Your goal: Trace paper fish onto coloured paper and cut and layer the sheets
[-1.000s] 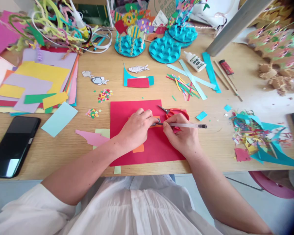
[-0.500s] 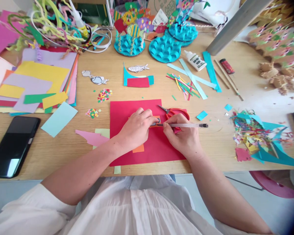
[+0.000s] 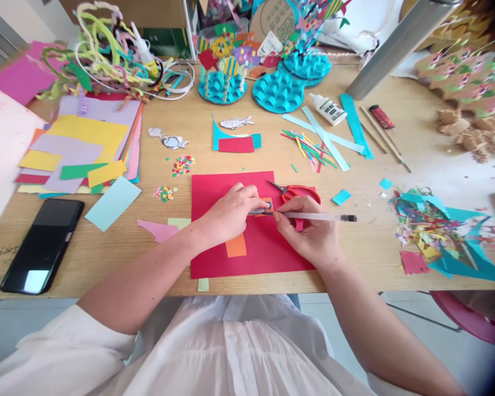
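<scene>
My right hand (image 3: 309, 234) is closed around a pen (image 3: 334, 217), its tip at a small orange piece (image 3: 269, 202). Fingers pressed together, my left hand (image 3: 231, 212) pins a small paper cutout (image 3: 257, 210) on that orange piece; the cutout is partly hidden by my fingers. Beneath both hands lies a red sheet (image 3: 256, 258). Another orange strip (image 3: 236, 246) shows below my left hand. Red-handled scissors (image 3: 299, 192) rest on the sheet just above my right hand, blades pointing left.
A phone (image 3: 43, 245) and stacked coloured paper (image 3: 86, 132) are at the left. Fish cutouts (image 3: 236, 122), paper strips (image 3: 313, 146) and a glue bottle (image 3: 329, 109) lie beyond the sheet. Scraps (image 3: 429, 225) are heaped at the right. A metal pole (image 3: 396, 52) slants at the back right.
The view has shifted a little, so the table items appear slightly further right. Both hands keep their hold on the cutout and pen; the left fingers have moved slightly away from the pen tip.
</scene>
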